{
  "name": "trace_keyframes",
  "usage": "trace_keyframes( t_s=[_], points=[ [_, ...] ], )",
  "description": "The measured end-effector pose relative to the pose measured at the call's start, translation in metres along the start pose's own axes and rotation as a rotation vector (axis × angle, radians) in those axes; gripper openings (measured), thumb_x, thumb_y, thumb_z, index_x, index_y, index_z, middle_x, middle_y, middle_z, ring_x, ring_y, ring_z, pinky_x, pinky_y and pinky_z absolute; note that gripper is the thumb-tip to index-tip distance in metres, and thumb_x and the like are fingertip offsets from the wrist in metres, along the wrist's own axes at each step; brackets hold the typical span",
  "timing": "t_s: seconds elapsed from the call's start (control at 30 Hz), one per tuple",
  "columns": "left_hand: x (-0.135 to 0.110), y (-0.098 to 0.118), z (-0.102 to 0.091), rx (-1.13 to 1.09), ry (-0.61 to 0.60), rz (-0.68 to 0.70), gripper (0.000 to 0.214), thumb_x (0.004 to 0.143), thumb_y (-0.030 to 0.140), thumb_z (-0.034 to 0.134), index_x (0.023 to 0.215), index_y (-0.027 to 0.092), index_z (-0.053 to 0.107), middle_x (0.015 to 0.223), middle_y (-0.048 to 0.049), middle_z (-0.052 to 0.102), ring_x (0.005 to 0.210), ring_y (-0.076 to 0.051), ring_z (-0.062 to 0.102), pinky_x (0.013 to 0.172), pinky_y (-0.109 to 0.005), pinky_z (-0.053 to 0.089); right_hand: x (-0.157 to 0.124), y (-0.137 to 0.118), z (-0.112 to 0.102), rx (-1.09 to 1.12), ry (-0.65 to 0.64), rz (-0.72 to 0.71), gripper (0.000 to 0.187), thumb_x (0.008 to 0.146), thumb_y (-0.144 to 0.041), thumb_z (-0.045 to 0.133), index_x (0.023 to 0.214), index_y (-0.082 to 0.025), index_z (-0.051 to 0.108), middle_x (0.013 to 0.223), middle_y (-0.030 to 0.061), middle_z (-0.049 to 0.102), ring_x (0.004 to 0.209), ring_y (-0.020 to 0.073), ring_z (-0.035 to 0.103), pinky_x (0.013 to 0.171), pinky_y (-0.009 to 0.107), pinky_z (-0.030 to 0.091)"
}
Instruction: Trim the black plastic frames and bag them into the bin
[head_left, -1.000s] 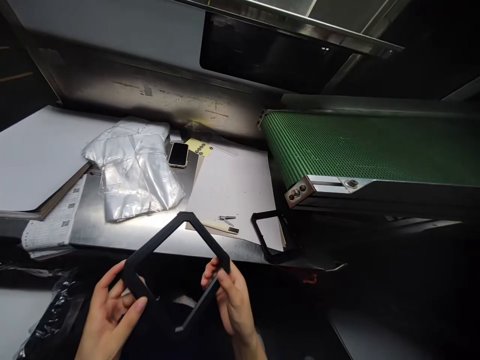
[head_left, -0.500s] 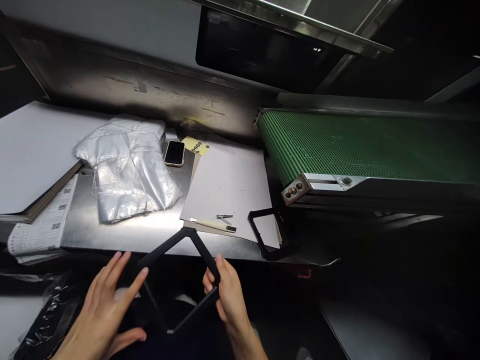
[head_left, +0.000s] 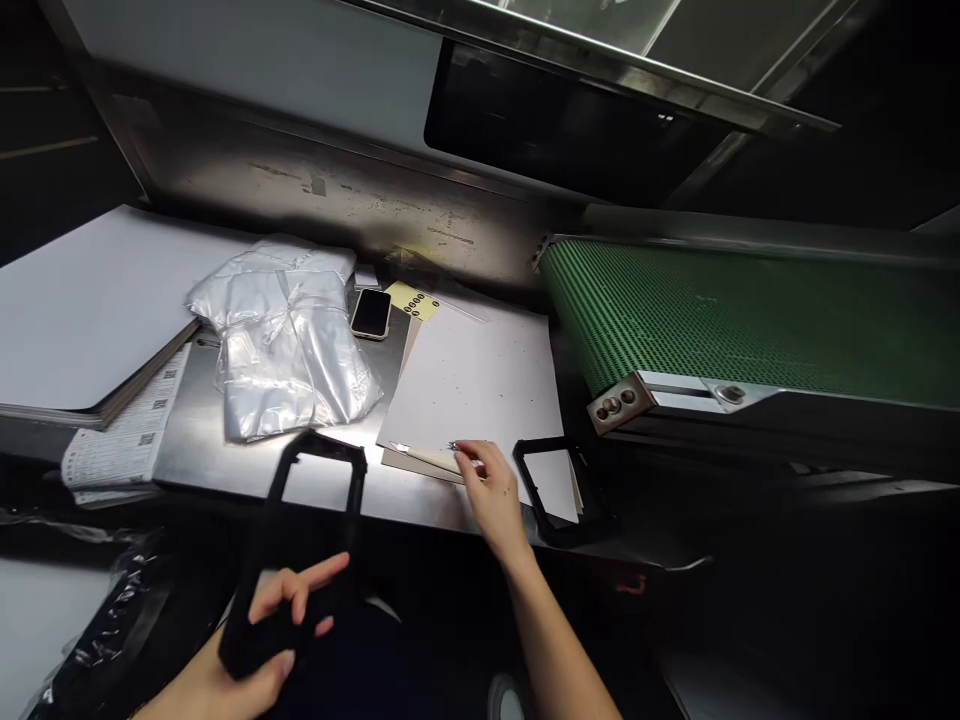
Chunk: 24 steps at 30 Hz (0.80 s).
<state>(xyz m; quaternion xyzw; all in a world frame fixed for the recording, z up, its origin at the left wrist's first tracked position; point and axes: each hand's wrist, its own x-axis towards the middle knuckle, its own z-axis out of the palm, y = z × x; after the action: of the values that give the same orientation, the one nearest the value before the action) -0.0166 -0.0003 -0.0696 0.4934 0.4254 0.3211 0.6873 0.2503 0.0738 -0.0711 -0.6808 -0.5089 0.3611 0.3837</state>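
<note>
Gripping black frame alone in curled left hand below worktop edge, right hand having let go, fingers now closing on pen knife atop white sheet.

A black, open rectangular plastic frame with rounded corners is held tilted by its near end over the surface's front edge, while a slim pale-handled craft knife lies flat on white paper beside small metal tweezers.
</note>
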Motion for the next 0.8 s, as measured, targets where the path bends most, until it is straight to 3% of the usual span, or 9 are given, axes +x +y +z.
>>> trace_keyframes(
  t_s=[0.07,0.17,0.3,0.47,0.63,0.73,0.8],
  points=[
    [-0.001,0.016,0.003,-0.325,-0.071,-0.155,0.021,0.071,0.039,0.056,0.074,0.022,0.045,0.124,-0.0132,0.051,0.109,-0.028,0.05,0.089,-0.044,0.04,0.02,0.023,-0.012,-0.193,0.094,-0.032,0.026,0.082,-0.03,0.05,0.105,-0.017,0.051,0.117,0.0066,0.047,0.105,0.0209,0.046,0.087,0.044,0.037],
    [-0.003,0.031,0.008,-0.533,-0.098,-0.266,0.021,0.068,0.032,0.061,0.078,0.021,0.047,0.123,-0.0141,0.052,0.107,-0.026,0.052,0.091,-0.042,0.037,0.038,0.052,-0.021,-0.419,0.119,-0.059,0.026,0.082,-0.029,0.05,0.106,-0.018,0.051,0.118,0.0066,0.047,0.104,0.0207,0.046,0.088,0.045,0.037],
    [-0.009,0.032,0.011,-0.565,-0.081,-0.185,0.031,0.06,0.036,0.069,0.076,0.021,0.047,0.117,-0.0176,0.056,0.108,-0.033,0.05,0.084,-0.047,0.041,0.044,0.071,-0.026,-0.592,0.072,-0.128,0.025,0.082,-0.03,0.049,0.104,-0.018,0.052,0.114,0.0064,0.049,0.101,0.0194,0.049,0.085,0.043,0.039],
    [-0.013,0.038,0.008,-0.51,-0.208,-0.188,0.033,0.061,0.039,0.069,0.08,0.022,0.049,0.118,-0.0164,0.056,0.108,-0.034,0.05,0.081,-0.051,0.042,0.047,0.073,-0.033,-0.643,0.027,-0.23,0.023,0.082,-0.031,0.049,0.1,-0.017,0.054,0.109,0.0058,0.052,0.095,0.0176,0.051,0.081,0.04,0.042],
    [-0.012,0.049,0.007,-0.527,-0.245,-0.183,0.029,0.063,0.034,0.068,0.082,0.021,0.051,0.119,-0.0155,0.055,0.112,-0.033,0.047,0.085,-0.052,0.04,0.035,0.048,-0.034,-0.531,0.123,-0.315,0.024,0.085,-0.033,0.043,0.097,-0.015,0.053,0.09,0.0034,0.056,0.078,0.0135,0.055,0.071,0.033,0.046],
    [-0.011,0.054,0.011,-0.593,-0.231,-0.211,0.032,0.066,0.031,0.066,0.093,0.02,0.052,0.121,-0.0147,0.054,0.113,-0.03,0.046,0.091,-0.049,0.036,0.008,0.009,-0.034,-0.424,0.194,-0.349,0.026,0.084,-0.033,0.042,0.098,-0.015,0.054,0.086,0.0053,0.057,0.067,0.0125,0.054,0.065,0.031,0.047],
    [-0.01,0.057,0.015,-0.663,-0.201,-0.259,0.034,0.068,0.027,0.065,0.099,0.021,0.052,0.121,-0.0132,0.054,0.114,-0.026,0.047,0.093,-0.042,0.036,-0.017,-0.023,-0.037,-0.364,0.132,-0.383,0.023,0.083,-0.032,0.043,0.101,-0.023,0.055,0.092,0.0043,0.058,0.068,0.0127,0.055,0.063,0.028,0.047]
  ],
)
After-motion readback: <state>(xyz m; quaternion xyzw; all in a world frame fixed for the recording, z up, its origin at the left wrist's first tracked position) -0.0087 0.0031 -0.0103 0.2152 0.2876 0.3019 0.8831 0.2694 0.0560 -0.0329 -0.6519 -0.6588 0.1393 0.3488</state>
